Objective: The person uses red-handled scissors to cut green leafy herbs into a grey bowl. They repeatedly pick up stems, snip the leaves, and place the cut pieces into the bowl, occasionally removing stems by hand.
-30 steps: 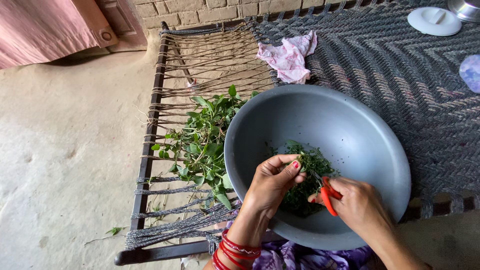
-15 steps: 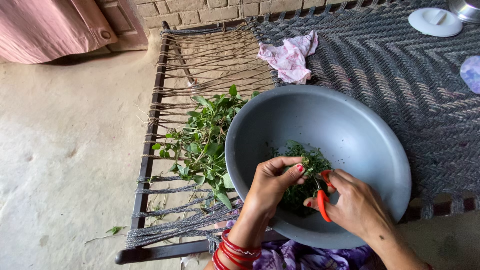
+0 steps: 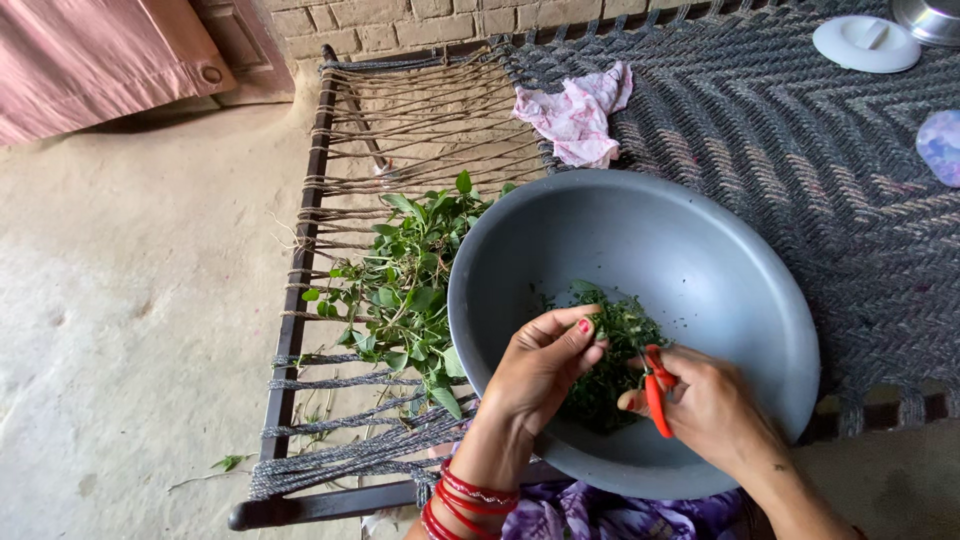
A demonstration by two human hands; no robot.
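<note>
Left hand (image 3: 540, 365) pinches leafy greens (image 3: 610, 340); right hand (image 3: 715, 405) holds red-handled scissors (image 3: 655, 392)

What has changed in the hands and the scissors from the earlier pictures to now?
The right hand closed the red-handled scissors again after opening them half a second ago. The left hand still pinches the greens over the grey bowl. The leafy pile and cloth stayed.

- Looks like a village home's yard or porch, not an indoor kitchen
- Bare brick wall (image 3: 400, 20) at the back, packed earth floor (image 3: 130, 300)
- Rope-woven cot (image 3: 780, 150) with a dark frame holds everything
- Pink curtain (image 3: 90, 60) hangs beside a door
- Big metal bowl (image 3: 650, 240) and a pile of loose greens (image 3: 400, 290) sit right on the cot
</note>
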